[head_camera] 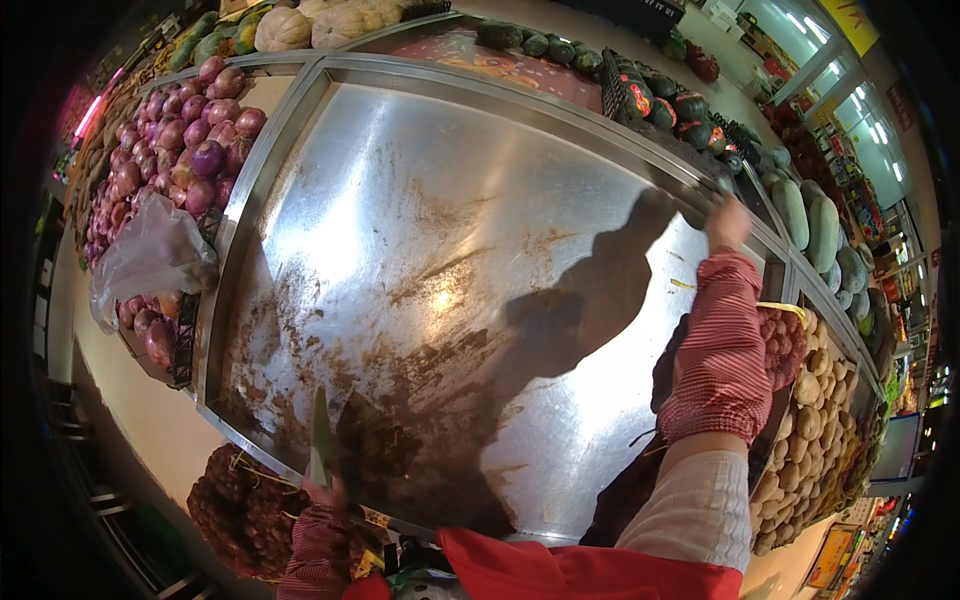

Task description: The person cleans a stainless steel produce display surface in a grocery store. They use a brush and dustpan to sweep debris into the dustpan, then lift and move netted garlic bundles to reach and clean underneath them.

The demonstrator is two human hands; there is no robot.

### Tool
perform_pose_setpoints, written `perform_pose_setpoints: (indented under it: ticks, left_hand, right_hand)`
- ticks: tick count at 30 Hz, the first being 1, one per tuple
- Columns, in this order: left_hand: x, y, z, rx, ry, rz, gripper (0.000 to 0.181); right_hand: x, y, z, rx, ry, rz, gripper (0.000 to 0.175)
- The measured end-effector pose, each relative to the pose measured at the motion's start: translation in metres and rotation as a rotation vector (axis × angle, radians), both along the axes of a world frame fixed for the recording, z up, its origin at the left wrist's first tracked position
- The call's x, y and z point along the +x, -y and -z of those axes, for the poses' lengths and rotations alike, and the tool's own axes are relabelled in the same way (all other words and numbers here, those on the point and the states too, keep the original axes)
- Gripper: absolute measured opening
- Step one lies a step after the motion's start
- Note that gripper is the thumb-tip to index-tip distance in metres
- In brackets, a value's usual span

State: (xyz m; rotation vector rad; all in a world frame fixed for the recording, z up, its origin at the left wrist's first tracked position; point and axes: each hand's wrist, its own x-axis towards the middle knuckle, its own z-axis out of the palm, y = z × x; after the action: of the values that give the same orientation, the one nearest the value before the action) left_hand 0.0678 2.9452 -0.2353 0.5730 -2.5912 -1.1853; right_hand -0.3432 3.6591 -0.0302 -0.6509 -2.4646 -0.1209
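Observation:
In front of me spreads a stainless-steel display bin [465,172], its bare bottom smeared with brown dirt, mostly at the lower left. My left hand [324,491] is at the near edge, closed around the lower end of a pointed, flat blade, apparently a knife [319,442], that points away from me; its handle is hidden. My right hand [727,221] reaches out to the bin's far right rim [686,176]. Motion blurs that hand, and whether it holds something cannot be made out. Red checked sleeve covers [720,337] are on both forearms.
Red onions [187,142] are heaped on the left, a clear plastic bag [154,255] over them. A dark red net sack [240,517] stands at the near left. Potatoes [806,420] and a red net bag [781,346] lie right. Watermelons [660,112] and wax gourds [821,232] are beyond.

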Motion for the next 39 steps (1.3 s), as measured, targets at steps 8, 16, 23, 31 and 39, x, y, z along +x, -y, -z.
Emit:
perform_pose_setpoints:
  ticks: [8,16,23,31,39]
  left_hand:
    - [-0.004,-0.010,-0.004,-0.032,-0.096,-0.004,0.024]
    - [0.000,0.003,0.001,-0.105,0.026,0.044,0.025]
    - [-0.004,0.004,-0.005,-0.228,-0.004,0.117,0.021]
    - [-0.009,-0.002,-0.016,-0.215,-0.012,0.084,0.027]
    - [-0.012,0.004,-0.028,-0.219,-0.002,0.146,0.016]
  right_hand:
    - [-0.035,0.282,0.010,0.098,0.032,-0.947,0.033]
    - [-0.014,0.188,-0.053,0.212,-0.304,-0.640,0.036]
    - [-0.084,0.223,0.008,0.069,-0.160,-0.416,0.025]
    - [-0.143,0.491,0.013,-0.171,-0.046,-1.145,0.029]
    - [-0.103,0.444,0.005,-0.070,-0.147,-0.814,0.021]
